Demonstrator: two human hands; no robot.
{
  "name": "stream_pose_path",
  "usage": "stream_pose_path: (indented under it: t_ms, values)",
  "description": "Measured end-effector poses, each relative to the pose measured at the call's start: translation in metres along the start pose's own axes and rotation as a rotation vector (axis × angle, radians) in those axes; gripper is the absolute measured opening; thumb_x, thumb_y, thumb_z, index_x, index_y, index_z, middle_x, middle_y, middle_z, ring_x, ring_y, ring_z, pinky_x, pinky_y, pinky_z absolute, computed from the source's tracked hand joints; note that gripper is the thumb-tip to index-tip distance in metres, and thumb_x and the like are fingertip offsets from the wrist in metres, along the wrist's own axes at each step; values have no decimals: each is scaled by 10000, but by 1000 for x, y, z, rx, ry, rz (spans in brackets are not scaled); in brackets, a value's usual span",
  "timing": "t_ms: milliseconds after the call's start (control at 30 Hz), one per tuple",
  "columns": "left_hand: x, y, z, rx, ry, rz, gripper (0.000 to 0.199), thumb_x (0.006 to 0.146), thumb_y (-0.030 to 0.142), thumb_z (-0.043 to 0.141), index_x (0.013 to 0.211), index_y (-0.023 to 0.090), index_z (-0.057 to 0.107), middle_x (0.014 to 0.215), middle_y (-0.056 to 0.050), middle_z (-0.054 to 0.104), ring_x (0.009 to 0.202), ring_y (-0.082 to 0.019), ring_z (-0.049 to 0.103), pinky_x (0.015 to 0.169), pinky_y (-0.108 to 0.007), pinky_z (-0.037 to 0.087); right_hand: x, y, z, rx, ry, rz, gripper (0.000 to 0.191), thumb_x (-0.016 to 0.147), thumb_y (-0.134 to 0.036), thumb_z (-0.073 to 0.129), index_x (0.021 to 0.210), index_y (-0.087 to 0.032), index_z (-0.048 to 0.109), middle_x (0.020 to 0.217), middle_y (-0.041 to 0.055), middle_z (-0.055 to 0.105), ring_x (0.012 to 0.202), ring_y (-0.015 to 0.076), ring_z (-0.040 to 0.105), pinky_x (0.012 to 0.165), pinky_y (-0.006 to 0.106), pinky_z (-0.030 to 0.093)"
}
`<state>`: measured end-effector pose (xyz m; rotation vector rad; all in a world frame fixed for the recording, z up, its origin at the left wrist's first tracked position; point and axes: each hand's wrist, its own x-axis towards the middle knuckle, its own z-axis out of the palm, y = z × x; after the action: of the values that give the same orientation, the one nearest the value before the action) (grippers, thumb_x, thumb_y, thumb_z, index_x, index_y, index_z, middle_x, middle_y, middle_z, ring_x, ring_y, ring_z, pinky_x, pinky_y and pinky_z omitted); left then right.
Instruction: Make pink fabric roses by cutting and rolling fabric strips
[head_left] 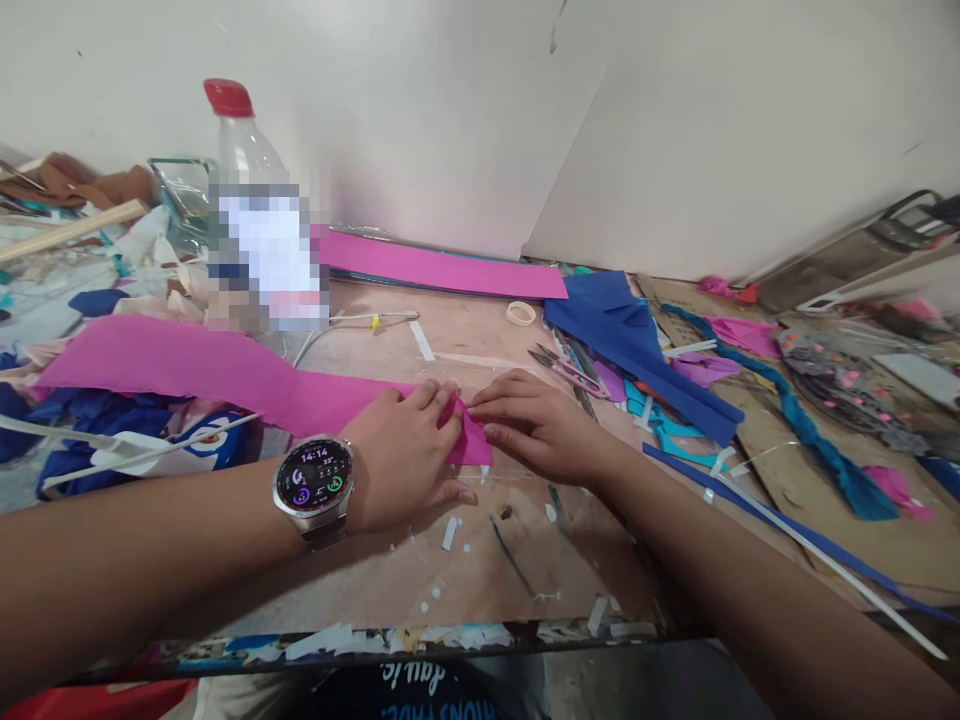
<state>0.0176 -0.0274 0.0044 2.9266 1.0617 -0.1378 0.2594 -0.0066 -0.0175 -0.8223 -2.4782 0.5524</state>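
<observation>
A long pink fabric strip (247,375) stretches across the tabletop from the far left to the middle, its right end folded over. My left hand (409,450), with a watch on the wrist, bends its fingers over that folded end and holds it down; the thumb sticks out on the bare board. From the other side my right hand (540,425) pinches the edge of the same end between fingertips and thumb. The two hands' fingertips nearly meet there. The fingers partly hide the fold.
Behind lie a stiff pink strip (442,265), a tape roll (521,314) and thread snips (566,370). Dark blue fabric (637,350) and scraps lie to the right. A red-capped bottle (251,150) stands at the back left, near a white cable (172,440) and heaped cloth.
</observation>
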Motion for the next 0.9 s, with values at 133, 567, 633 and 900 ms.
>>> stream_pose_path:
  t_ms: [133,567,633,900]
  values:
    - [0,0,-1,3,6,-6,839,926,748,405,1470,116,498,1594,-234,394,1422,-381,416,1050,-505,446,-1,0,0,4,-30,-9,289,959,-234,645,1240,-239,714,1197,87,734,1145,255,615,1029,465,488]
    - [0,-1,2,2,26,-3,801,931,716,451,1446,107,522,1556,-240,445,1421,-372,416,1042,-493,439,-1,2,0,10,-53,-17,368,951,-229,649,1315,-269,682,1224,63,751,1145,260,627,1079,514,470]
    - [1,-1,3,-7,23,3,797,937,707,452,1455,105,513,1549,-231,459,1421,-363,417,1052,-483,431,-1,3,0,8,-55,-21,371,954,-225,640,1319,-276,679,1227,62,750,1139,260,634,1079,520,471]
    - [-3,-2,-1,29,11,-17,759,962,633,485,1464,63,492,1580,-235,417,1387,-355,437,1011,-461,446,-1,3,0,-10,-55,-24,384,959,-195,612,1327,-284,676,1227,58,750,1147,256,631,1080,519,478]
